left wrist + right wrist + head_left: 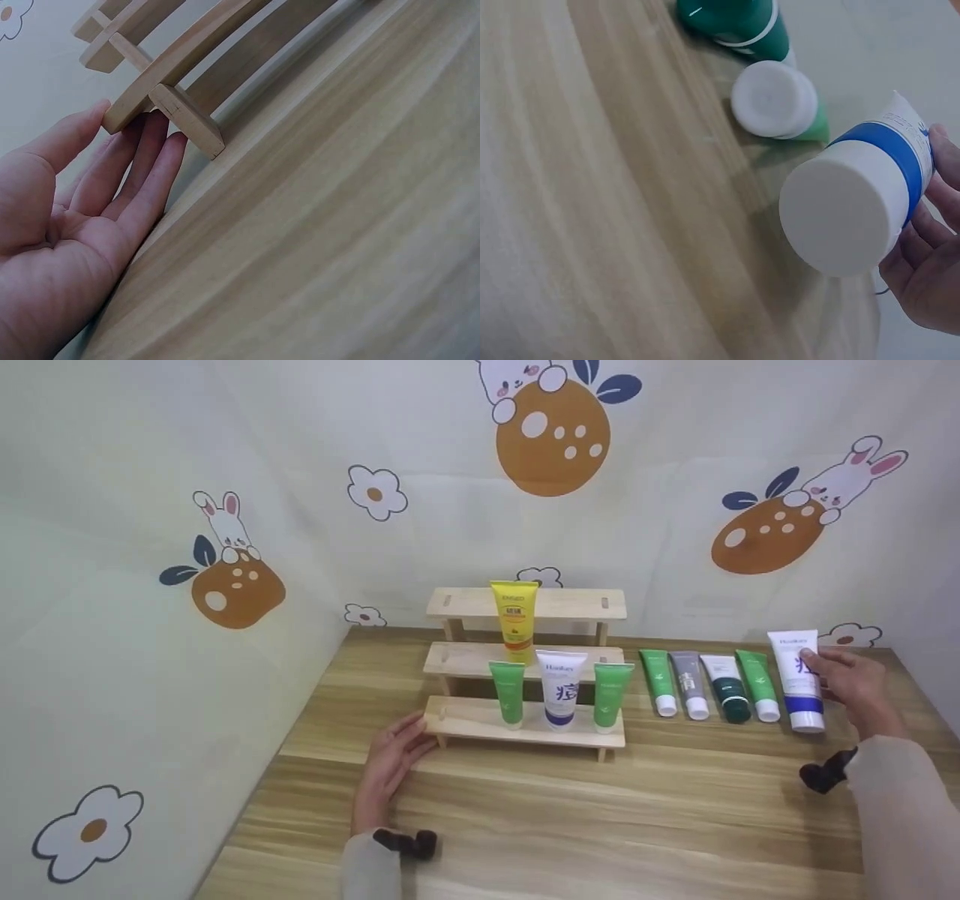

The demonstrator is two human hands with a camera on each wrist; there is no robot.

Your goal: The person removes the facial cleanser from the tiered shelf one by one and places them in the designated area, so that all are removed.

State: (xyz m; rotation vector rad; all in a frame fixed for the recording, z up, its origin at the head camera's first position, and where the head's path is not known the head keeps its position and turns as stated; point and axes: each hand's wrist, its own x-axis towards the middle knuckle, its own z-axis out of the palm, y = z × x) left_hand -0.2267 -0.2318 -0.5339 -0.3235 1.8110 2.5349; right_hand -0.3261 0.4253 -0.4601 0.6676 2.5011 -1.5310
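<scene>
Tho 1 tube (796,684) in grip (860,686), 8 others (758,684)

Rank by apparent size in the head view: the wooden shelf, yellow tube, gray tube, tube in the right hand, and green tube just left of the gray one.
1. Wooden shelf
2. White tube in the right hand
3. Yellow tube
4. Gray tube and green tube: too alike to rank

From my remote seat I read 痘 beneath a probable "Hankey" on the standing white-and-blue plastic tube (561,688) and, partly covered, on the far-right white-and-blue plastic tube (797,682); the grey plastic tube (688,681) seems to say 清. Lettering on the yellow plastic tube (514,619) is blurred.
</scene>
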